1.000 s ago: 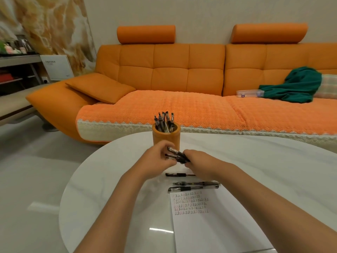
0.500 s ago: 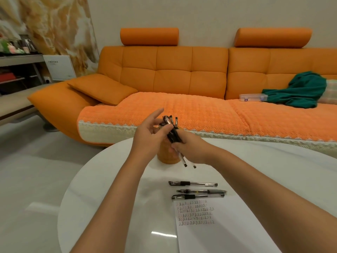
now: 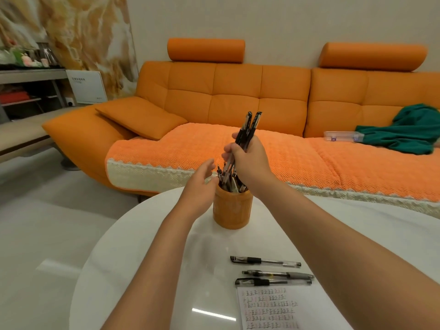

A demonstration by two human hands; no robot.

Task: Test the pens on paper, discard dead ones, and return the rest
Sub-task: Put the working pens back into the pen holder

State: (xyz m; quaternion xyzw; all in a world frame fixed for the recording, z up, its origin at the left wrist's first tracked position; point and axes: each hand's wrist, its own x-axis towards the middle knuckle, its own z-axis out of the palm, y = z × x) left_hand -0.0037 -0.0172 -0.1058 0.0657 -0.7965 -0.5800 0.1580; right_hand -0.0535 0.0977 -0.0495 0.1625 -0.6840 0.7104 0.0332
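Note:
My right hand (image 3: pixel 250 160) grips a small bundle of black pens (image 3: pixel 247 128) upright, their lower ends reaching down into the orange pen holder (image 3: pixel 232 209). The holder stands on the white round table (image 3: pixel 147 246) and has several other pens in it. My left hand (image 3: pixel 200 186) is beside the holder's left rim, fingers relaxed and holding nothing. Three pens lie side by side on the table (image 3: pixel 265 261), (image 3: pixel 277 274), (image 3: pixel 272 281) above a sheet of paper (image 3: pixel 273 308) covered with rows of test marks.
An orange sofa (image 3: pixel 238 96) runs behind the table, with a cushion (image 3: pixel 140 119), a green cloth (image 3: pixel 404 132) and a clear plastic case (image 3: pixel 342 136) on it. A shelf unit (image 3: pixel 28 89) stands at the far left. Pale floor lies left of the table.
My right hand turned the pen bundle upright and lowered it into the holder. My left hand let go of the bundle and dropped beside the holder's rim. The camera moved closer.

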